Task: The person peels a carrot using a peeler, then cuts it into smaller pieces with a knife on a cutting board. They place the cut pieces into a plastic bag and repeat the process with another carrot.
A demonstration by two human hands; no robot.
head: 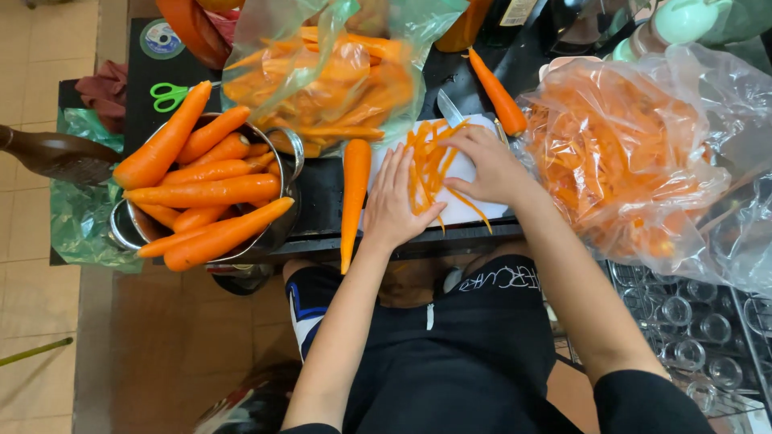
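My left hand (396, 201) lies flat with fingers together on the left part of a white cutting board (474, 210), pressing against a pile of thin carrot strips (430, 165). On the other side of the pile, my right hand (486, 165) curls around the strips. A knife (449, 108) lies at the board's far edge, its blade pointing away. One whole peeled carrot (354, 197) lies on the dark table just left of the board.
A metal pot (287, 173) full of whole carrots stands at the left. Clear plastic bags with cut carrot sit behind (338, 80) and to the right (635, 161). Another carrot (498, 96), green scissors (170, 95) and a rack of glasses (691, 337) are nearby.
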